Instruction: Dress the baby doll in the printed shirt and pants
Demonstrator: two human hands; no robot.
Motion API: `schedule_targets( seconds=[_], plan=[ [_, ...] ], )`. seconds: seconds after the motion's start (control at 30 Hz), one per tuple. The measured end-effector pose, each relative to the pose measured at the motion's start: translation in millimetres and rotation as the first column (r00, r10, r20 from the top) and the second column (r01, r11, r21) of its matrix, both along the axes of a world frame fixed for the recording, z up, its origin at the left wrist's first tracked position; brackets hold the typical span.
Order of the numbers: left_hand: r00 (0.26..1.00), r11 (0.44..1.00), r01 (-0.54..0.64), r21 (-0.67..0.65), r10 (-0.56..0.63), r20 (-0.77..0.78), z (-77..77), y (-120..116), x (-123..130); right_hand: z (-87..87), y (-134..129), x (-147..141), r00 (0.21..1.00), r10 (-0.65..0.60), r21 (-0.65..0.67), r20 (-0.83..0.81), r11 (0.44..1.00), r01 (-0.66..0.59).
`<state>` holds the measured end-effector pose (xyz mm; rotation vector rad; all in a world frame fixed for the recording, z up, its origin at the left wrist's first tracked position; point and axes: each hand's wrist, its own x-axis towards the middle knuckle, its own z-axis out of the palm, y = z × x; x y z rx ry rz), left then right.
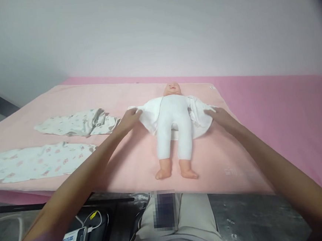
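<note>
So the doll has a smooth, skin-toned head and feet that look like plastic or vinyl, with a soft sheen, while its body is matt white cloth. The white jacket is thin, matt fabric, kinda wrinkly. Printed baby clothes are soft-looking matt cloth too, creased here and there. The peach sheet looks like smooth, matt cloth, and the pink cover is also matt. Wall is plain and smooth. Power bank looks like smooth plastic with a glossy dark panel.

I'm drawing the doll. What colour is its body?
Its body is white, clearest from the head.
</note>
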<state>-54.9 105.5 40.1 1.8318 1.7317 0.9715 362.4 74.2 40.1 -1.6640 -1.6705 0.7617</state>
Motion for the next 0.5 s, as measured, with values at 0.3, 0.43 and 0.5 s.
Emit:
schedule_targets(
  seconds=[0.3,0.43,0.5],
  plan=[
    [0.848,0.789,0.528,0.314,-0.474,-0.236,1.1,-65.9,52.8,8.2,-51.4,-90.5,0.694,0.572,0.337,0.437,0.612,-0.716],
    [0.883,0.841,0.468,0.271,-0.427,-0.196,-27.7,-79.5,21.3,-14.8,-63.1,-65.9,0.823,0.475,0.503,0.31,0.653,-0.566],
    [0.882,0.852,0.46,0.252,-0.405,-0.24,-35.4,-78.6,15.2,-23.3,-54.8,-52.7,0.877,0.431,0.563,0.211,0.68,-0.47]
  ],
)
